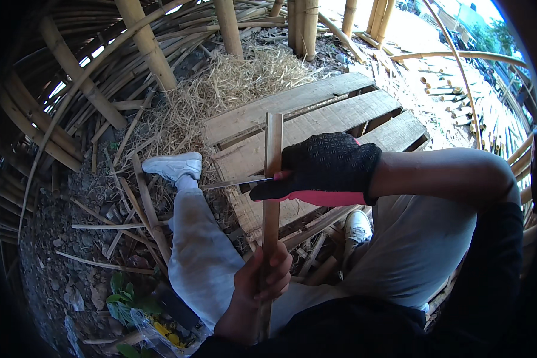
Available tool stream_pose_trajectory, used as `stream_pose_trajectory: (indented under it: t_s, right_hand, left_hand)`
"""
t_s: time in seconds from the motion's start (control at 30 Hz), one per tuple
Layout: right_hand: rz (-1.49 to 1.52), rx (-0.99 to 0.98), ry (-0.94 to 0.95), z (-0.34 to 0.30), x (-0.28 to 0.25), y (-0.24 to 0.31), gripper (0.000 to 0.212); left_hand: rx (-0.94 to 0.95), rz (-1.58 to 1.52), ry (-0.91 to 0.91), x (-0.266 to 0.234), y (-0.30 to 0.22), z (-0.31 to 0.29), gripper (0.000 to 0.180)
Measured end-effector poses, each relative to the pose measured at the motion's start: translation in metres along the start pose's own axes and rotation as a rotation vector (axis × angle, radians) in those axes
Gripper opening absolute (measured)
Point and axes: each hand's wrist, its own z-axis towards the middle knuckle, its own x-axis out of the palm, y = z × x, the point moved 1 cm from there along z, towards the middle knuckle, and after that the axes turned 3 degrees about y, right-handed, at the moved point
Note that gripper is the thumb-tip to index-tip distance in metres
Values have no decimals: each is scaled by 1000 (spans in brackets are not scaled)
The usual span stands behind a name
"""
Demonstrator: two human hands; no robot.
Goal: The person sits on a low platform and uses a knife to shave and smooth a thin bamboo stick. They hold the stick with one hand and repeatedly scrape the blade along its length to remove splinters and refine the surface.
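A long split bamboo strip (272,143) stands lengthwise in front of me, its far end over the wooden pallet (334,116). My left hand (267,275), bare, is closed round the lower part of the strip near my lap. Farther up, my right hand (325,170) wears a black and pink glove and is closed on a knife (235,182). The thin blade points left and crosses the strip; a bit of red handle shows by the fingers. Most of the handle is hidden in the glove. The gloved fingers are also against the strip.
Bamboo posts (146,45) and stacked poles stand at the far left, with dry straw (232,83) beside the pallet. Loose bamboo pieces (149,206) lie by my left shoe (174,165). Green leaves (122,295) and a clear plastic bag (161,334) are at lower left. Cut poles (453,98) lie far right.
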Motion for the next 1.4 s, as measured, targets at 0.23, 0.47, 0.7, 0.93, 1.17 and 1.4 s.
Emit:
stream_pose_trajectory:
  t_s: [0.23,0.47,0.7,0.93,1.17,1.4]
  right_hand:
    - [-75,132,-96,-19,-4,1,64]
    - [-231,-92,-358,-24,-4,-11,44]
    - [-364,-284,-357,-29,27,-3,38]
    - [-606,-344,-390,-13,15,-27,38]
    - [-600,-346,-474,-11,15,-19,42]
    - [-587,-228,-350,2,4,-8,47]
  left_hand:
    - [13,105,-8,11,6,4,34]
    - [-31,-25,34,12,2,-2,31]
    - [-14,55,-60,17,1,-4,35]
    - [-19,10,-149,26,2,-10,34]
    - [35,-67,-101,28,-1,-14,34]
    - [-25,27,-137,27,2,-17,34]
